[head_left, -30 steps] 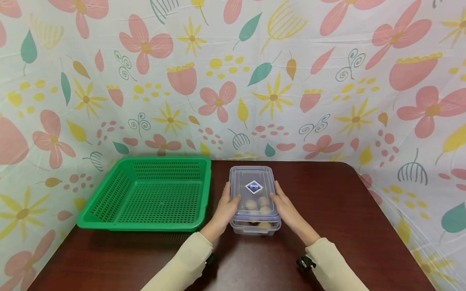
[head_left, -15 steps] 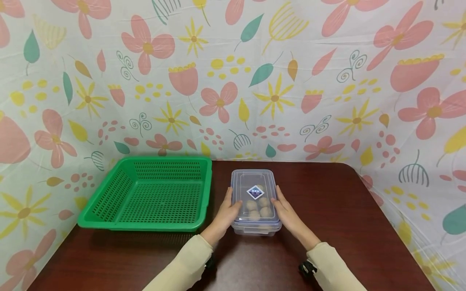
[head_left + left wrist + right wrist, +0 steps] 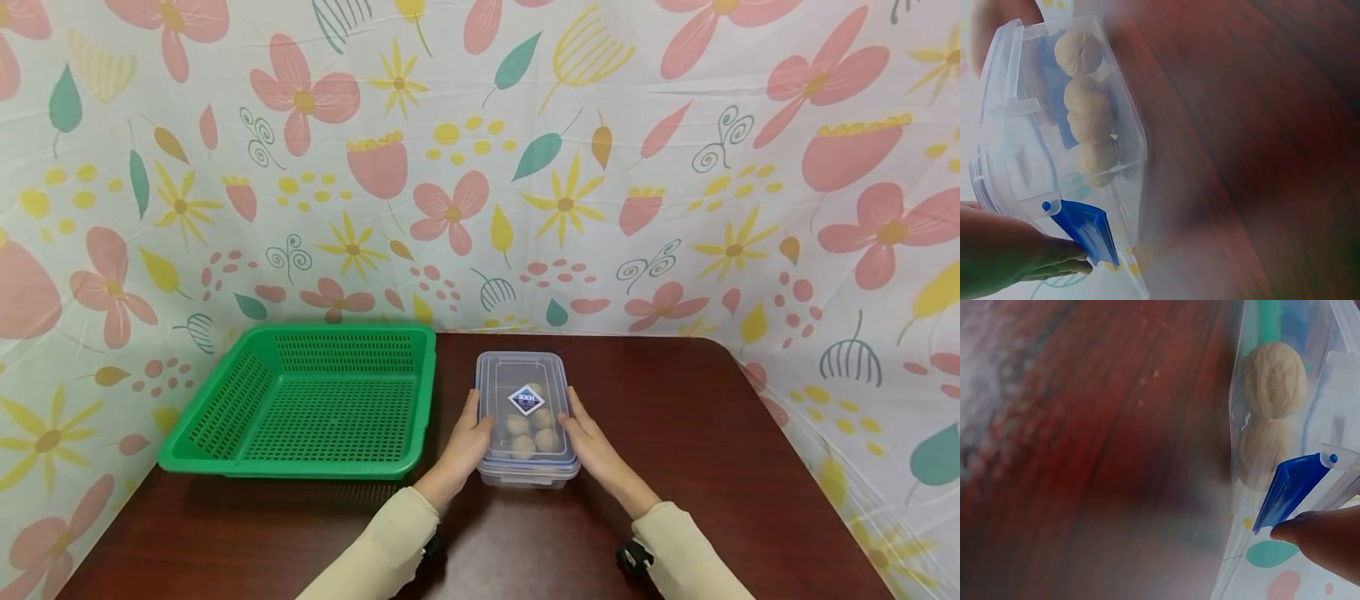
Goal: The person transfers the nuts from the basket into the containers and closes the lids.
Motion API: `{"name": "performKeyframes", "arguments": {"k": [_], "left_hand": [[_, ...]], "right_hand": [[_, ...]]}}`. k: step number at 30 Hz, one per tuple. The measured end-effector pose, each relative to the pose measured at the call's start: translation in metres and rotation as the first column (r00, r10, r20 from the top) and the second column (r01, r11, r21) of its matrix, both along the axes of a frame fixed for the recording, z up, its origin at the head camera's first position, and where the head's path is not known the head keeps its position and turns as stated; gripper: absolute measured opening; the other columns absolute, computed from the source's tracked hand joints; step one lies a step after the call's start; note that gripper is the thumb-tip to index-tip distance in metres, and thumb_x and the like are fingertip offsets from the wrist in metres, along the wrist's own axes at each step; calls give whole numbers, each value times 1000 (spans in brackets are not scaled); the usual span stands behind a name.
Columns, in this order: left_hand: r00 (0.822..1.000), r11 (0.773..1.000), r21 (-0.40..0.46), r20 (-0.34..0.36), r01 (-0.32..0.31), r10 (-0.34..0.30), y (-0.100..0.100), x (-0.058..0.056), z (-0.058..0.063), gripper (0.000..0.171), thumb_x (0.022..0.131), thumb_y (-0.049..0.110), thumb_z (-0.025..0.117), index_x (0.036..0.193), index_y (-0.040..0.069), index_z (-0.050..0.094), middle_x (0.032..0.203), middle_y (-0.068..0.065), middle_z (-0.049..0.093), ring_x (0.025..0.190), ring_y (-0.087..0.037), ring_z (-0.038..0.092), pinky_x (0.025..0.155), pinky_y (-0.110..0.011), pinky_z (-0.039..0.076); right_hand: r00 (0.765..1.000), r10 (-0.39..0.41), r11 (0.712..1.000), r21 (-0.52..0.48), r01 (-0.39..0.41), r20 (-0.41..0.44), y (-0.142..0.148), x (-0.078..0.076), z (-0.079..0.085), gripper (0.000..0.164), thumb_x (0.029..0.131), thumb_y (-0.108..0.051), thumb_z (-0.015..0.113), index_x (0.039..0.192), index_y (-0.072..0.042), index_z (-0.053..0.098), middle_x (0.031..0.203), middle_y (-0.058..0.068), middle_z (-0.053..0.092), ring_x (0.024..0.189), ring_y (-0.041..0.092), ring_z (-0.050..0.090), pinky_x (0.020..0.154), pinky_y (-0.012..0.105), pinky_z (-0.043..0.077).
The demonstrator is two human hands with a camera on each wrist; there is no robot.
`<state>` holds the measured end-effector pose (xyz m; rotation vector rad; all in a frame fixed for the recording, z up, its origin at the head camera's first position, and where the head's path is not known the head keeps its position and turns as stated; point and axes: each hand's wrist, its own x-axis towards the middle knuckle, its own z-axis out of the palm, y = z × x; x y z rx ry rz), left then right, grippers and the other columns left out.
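Observation:
A clear plastic food container (image 3: 525,479) stands on the table, its clear lid (image 3: 498,375) lying over the top with a blue diamond label. Several walnuts (image 3: 1275,380) are inside, grouped toward the near half. My left hand (image 3: 461,443) holds the left side, thumb on the lid's edge and fingers along the wall. On the opposite side, my right hand (image 3: 597,446) grips in the same way. Blue side latches show in both wrist views: the left latch (image 3: 1088,230) and the right latch (image 3: 1291,490) slant outward from the walls, with fingertips touching them.
To the left sits a green perforated plastic basket (image 3: 427,400) with nothing in it. The dark red-brown table (image 3: 675,400) runs back to a flower-printed cloth (image 3: 645,83). Each wrist carries a black camera mount (image 3: 634,557).
The lid, earlier shifted back with the container's near rim showing, has come down and forward over the whole top. Both hands moved slightly nearer with it and kept their hold.

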<state>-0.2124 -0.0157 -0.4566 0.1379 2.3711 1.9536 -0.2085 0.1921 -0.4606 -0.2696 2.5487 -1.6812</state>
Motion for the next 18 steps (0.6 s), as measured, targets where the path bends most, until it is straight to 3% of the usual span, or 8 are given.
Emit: {"name": "performKeyframes", "arguments": {"k": [10,18], "left_hand": [[997,999,-45,-74,7,-10,0,3,-3,55,96,-5,38,146,-15,19,153,-33,12,142,-44,12,115,-54,11],[998,999,-49,-55,-21,18,-3,3,-6,51,99,1,40,147,-9,26,152,-30,21,140,-45,19,114,-57,16]], "right_hand": [[1000,-13,999,39,12,26,4,1,-5,61,105,-16,36,154,1,3,155,29,12,141,40,18,115,50,14],[999,-15,997,74,17,-30,11,0,-2,57,105,-17,40,150,7,16,153,26,20,140,39,22,114,50,17]]}}
